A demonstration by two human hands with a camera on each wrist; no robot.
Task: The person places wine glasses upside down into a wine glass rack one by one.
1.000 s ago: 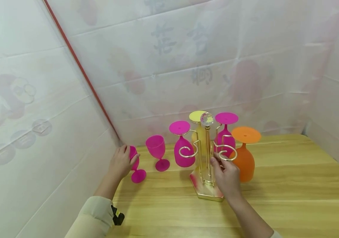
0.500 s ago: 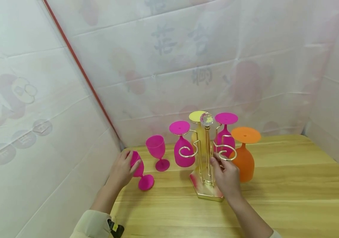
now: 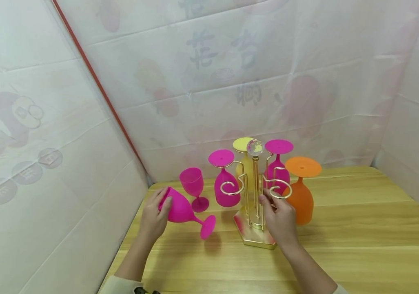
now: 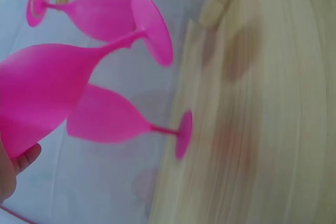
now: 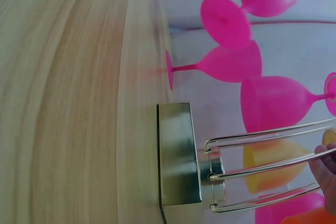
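Observation:
My left hand (image 3: 155, 215) grips a magenta goblet (image 3: 178, 207) by its bowl near the rim. The goblet is tilted, its foot pointing right and down above the table. Behind it, another magenta goblet (image 3: 192, 182) stands upright. My right hand (image 3: 282, 216) holds the wires of a gold glass rack (image 3: 255, 234) topped by a crystal ball (image 3: 255, 147). Hanging upside down on the rack are a magenta goblet (image 3: 227, 188) at left, a yellow goblet (image 3: 241, 145) and a magenta goblet (image 3: 279, 146) at the back, and an orange goblet (image 3: 301, 200) at right. Two front curled hooks hold nothing.
The wooden table (image 3: 356, 228) meets a white printed sheet (image 3: 209, 102) along its back and left edges. A red strip (image 3: 95, 81) runs down the corner at left.
My left hand has lifted the magenta goblet from the left of the table and tipped it, its foot swinging right toward the rack. My right hand stays on the rack.

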